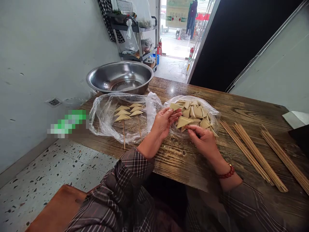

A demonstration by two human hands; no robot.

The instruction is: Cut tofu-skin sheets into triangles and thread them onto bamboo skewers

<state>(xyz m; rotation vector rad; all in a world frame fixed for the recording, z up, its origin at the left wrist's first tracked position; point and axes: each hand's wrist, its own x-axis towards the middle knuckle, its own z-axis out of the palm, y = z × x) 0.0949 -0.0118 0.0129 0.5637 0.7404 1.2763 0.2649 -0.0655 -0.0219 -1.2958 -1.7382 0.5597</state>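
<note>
My left hand (162, 122) pinches a pale yellow triangular piece of tofu sheet (175, 106) between thumb and fingers. Closed at its right, my right hand (203, 138) grips a thin bamboo skewer, mostly hidden by the fingers, with another tofu triangle (183, 121) at its tip. Both hands are over the near side of a plastic bag (215, 113) heaped with loose tofu triangles (196, 111). Left of my hands, two loaded skewers (124, 133) lie on a spread clear plastic bag (98, 124), each carrying several tofu triangles (122, 117).
Bundles of bare bamboo skewers (260, 156) lie on the wooden table (243, 103) at the right. A large steel basin (120, 77) stands at the back left. White paper (296, 114) is at the far right. Beyond the table are a shelf cart (135, 29) and a bright doorway.
</note>
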